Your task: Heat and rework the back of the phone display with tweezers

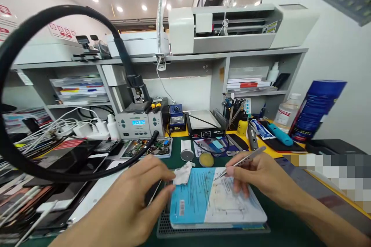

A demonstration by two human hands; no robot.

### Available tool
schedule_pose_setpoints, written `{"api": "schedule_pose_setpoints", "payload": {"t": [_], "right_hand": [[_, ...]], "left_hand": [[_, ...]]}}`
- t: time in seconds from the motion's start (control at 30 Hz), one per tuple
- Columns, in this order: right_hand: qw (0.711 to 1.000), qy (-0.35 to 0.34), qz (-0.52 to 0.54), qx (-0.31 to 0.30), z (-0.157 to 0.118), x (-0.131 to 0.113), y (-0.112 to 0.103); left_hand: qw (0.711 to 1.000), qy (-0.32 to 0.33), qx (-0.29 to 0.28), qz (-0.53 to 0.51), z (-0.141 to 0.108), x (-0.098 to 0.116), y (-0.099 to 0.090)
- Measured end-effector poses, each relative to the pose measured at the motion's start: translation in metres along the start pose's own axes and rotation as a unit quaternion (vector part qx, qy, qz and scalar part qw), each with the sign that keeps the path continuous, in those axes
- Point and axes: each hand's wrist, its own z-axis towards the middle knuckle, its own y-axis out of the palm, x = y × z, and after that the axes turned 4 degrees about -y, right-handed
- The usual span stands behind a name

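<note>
A blue and white book [194,197], speckled with dark marks, lies on a dark perforated mat [179,232]. My right hand [255,168] holds metal tweezers [245,160], their tips pointing down-left close to the white part of the cover. Its lower fingers rest by the cover. My left hand [139,197] is at the book's left edge, thumb and forefinger apart. Its forefinger tip meets the edge of a crumpled white tissue [183,173] on the book's upper left corner; whether it presses on the tissue I cannot tell. Behind the book sits a round tin with yellowish contents [206,159].
A round metal lid [187,156] lies beside the tin. A thick black hose [58,9] arches over the left side from the soldering station [139,123]. Phones and cables [66,177] crowd the left. A tray of circuit boards [147,148] stands behind my left hand.
</note>
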Motion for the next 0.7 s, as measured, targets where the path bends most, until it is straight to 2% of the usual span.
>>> {"api": "schedule_pose_setpoints", "payload": {"t": [0.07,0.17,0.33,0.6,0.7], "right_hand": [[1.000,-0.001,-0.027,-0.008,-0.003,0.003,0.002],[0.997,0.009,-0.081,0.005,-0.007,0.009,0.005],[0.991,0.056,-0.120,0.030,-0.009,0.017,0.010],[0.987,0.067,-0.134,0.057,-0.004,0.015,0.017],[0.984,0.074,-0.146,0.064,-0.004,0.013,0.021]], "left_hand": [[1.000,-0.021,-0.022,-0.004,0.031,0.006,0.003],[0.997,-0.053,-0.054,-0.016,0.051,-0.004,0.014],[0.994,-0.066,-0.082,-0.029,0.049,-0.018,0.028],[1.000,0.016,0.015,-0.008,0.044,-0.036,0.043],[1.000,0.027,0.011,0.008,0.038,-0.042,0.044]]}}
